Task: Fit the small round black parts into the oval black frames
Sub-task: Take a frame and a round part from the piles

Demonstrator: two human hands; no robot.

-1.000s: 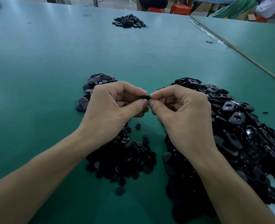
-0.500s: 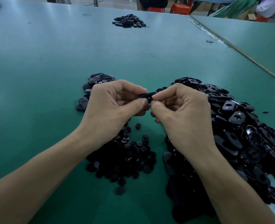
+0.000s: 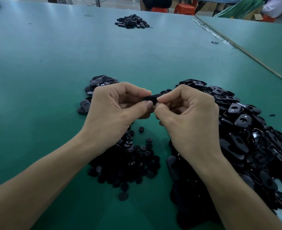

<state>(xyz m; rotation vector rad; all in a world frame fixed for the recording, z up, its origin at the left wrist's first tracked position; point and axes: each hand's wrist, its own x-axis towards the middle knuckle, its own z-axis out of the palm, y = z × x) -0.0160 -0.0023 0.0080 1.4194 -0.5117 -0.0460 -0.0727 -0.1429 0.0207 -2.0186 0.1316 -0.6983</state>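
Both hands meet above the green table (image 3: pixel 54 80): an oval black frame (image 3: pixel 151 97) is pinched between the left hand (image 3: pixel 115 112) and the right hand (image 3: pixel 190 117). Small round black parts (image 3: pixel 130 156) are heaped beneath the left wrist, and the pile of frames (image 3: pixel 253 135) is spread at right.

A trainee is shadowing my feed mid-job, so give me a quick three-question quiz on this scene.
1. True or false: the left hand and the right hand both pinch one black piece above the table.
2. The big heap of oval frames lies: A) by the right forearm, B) by the left elbow, C) in a box.
3. Fill in: the loose round parts lie under the ____ wrist.
Key: 1 true; 2 A; 3 left.
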